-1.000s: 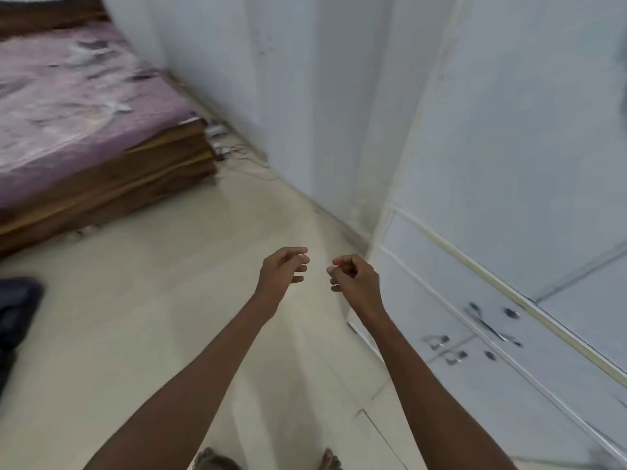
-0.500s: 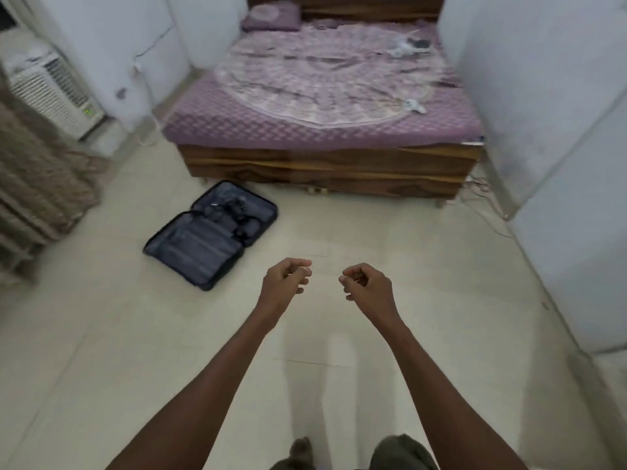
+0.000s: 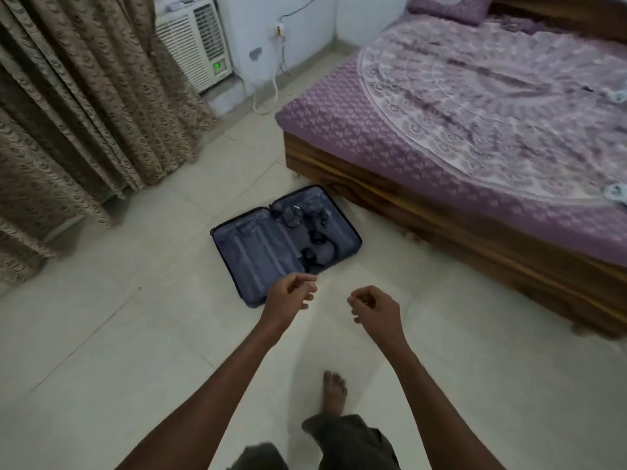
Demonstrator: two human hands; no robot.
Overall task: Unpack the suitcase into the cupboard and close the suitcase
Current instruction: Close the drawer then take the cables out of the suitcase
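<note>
I see the suitcase (image 3: pixel 285 242) lying open on the floor (image 3: pixel 101 334) beside the bed (image 3: pixel 441 205), dark items in one half. My left hand (image 3: pixel 288 296) and right hand (image 3: pixel 376 308) hang loosely curled, holding nothing; no writing is readable

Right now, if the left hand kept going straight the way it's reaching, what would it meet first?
Probably the near corner of the open suitcase on the floor; the left hand holds nothing and nothing shows between them, though depth is unclear.
</note>
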